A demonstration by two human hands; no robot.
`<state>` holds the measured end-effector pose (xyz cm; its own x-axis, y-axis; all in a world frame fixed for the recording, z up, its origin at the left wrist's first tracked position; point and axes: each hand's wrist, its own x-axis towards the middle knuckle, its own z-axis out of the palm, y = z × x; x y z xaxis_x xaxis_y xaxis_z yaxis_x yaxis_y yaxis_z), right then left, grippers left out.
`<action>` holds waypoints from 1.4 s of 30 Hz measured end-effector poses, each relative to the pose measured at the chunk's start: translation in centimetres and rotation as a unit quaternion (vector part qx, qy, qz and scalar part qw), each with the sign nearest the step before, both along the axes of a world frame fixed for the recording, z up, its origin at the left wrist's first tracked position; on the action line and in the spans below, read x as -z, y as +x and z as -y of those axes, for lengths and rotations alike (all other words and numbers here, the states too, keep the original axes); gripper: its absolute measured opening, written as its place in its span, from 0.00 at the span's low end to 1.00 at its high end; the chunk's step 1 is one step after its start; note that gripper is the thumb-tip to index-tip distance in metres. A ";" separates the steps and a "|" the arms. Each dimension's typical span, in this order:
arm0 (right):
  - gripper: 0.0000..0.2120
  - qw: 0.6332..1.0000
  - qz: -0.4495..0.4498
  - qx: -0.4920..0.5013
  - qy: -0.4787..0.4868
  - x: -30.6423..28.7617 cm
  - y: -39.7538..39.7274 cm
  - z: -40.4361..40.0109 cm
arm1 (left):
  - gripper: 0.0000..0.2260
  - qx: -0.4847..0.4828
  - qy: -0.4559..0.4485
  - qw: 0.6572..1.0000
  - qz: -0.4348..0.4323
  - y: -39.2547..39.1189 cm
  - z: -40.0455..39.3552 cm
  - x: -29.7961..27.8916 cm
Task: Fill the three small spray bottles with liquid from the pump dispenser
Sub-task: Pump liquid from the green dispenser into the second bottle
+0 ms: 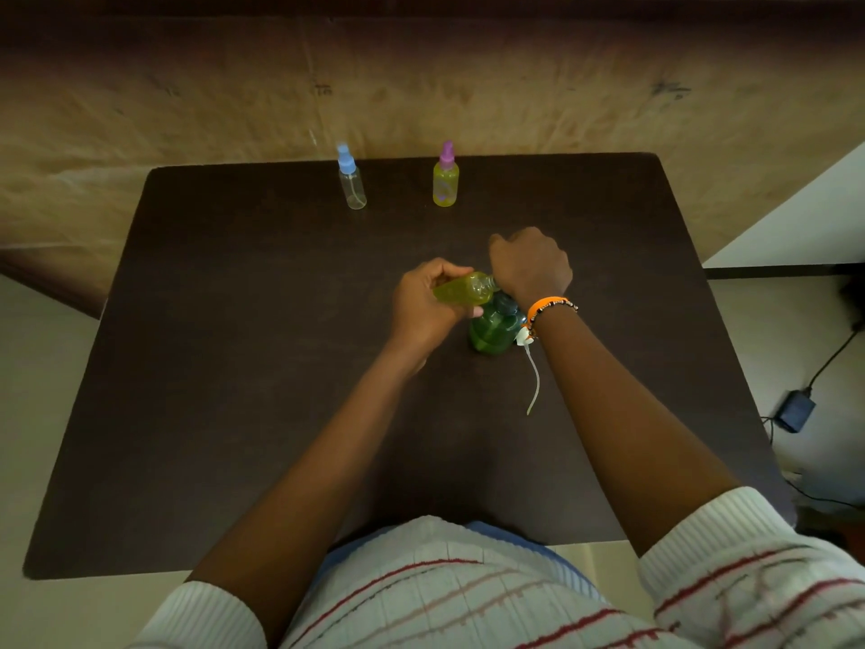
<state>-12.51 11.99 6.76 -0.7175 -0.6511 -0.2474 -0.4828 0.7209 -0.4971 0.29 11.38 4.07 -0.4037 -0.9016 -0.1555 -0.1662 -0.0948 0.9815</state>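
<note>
My left hand grips a small uncapped spray bottle full of yellow liquid, tilted almost flat with its mouth to the right. The mouth meets the top of the green pump dispenser, which stands mid-table. My right hand is closed over the dispenser's pump head and hides it. A white spray cap with its dip tube lies on the table just right of the dispenser. At the far edge stand an empty clear bottle with a blue cap and a yellow-filled bottle with a purple cap.
Everything sits on a dark brown table set against a tan wall. On the floor to the right lies a black power adapter with its cable.
</note>
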 end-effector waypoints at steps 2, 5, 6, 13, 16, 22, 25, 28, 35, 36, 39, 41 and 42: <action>0.20 1.000 0.000 -0.004 0.003 -0.2 0.0 -0.1 | 0.19 0.002 -0.001 1.000 -0.002 0.1 0.0 -0.1; 0.21 1.000 0.010 -0.008 0.018 -0.4 0.0 -0.1 | 0.19 0.005 -0.003 1.000 -0.005 0.2 0.0 -0.3; 0.21 0.999 0.017 -0.011 0.026 -0.5 -0.1 0.0 | 0.19 0.005 -0.002 1.000 -0.007 0.2 -0.1 -0.4; 0.20 0.999 0.034 -0.019 0.032 -0.5 -0.3 0.1 | 0.19 0.006 0.004 1.000 -0.009 0.1 -0.1 -0.6; 0.20 0.999 0.034 0.012 0.002 -0.4 -0.1 -0.1 | 0.19 0.000 0.000 1.000 -0.006 0.0 0.1 -0.3; 0.20 0.999 0.027 0.025 -0.017 -0.4 0.2 -0.4 | 0.20 -0.005 -0.004 1.000 0.009 -0.1 0.1 -0.1; 0.20 1.000 0.023 0.012 -0.007 -0.4 0.1 -0.3 | 0.20 -0.005 -0.004 1.000 0.010 -0.1 0.1 -0.1; 0.21 0.999 0.032 -0.009 0.021 -0.6 -0.2 0.0 | 0.19 0.001 -0.003 1.000 0.005 0.1 0.0 -0.5; 0.21 0.999 0.025 -0.012 0.025 0.0 -0.5 0.3 | 0.19 0.004 -0.004 1.000 0.005 0.1 0.2 -0.5; 0.21 0.999 0.025 -0.007 0.022 0.2 -0.6 0.3 | 0.19 0.002 -0.005 1.000 0.002 0.1 0.1 -0.3; 0.21 1.000 0.024 0.001 0.012 0.5 -0.6 0.4 | 0.20 -0.006 -0.007 1.000 0.000 0.0 0.0 -0.1; 0.21 1.000 0.016 0.003 0.004 0.8 -0.6 0.3 | 0.20 -0.009 -0.001 1.000 -0.003 0.0 0.0 0.1; 0.21 1.000 0.014 0.002 0.002 0.8 -0.5 0.3 | 0.20 -0.008 0.001 1.000 -0.003 0.0 -0.1 0.1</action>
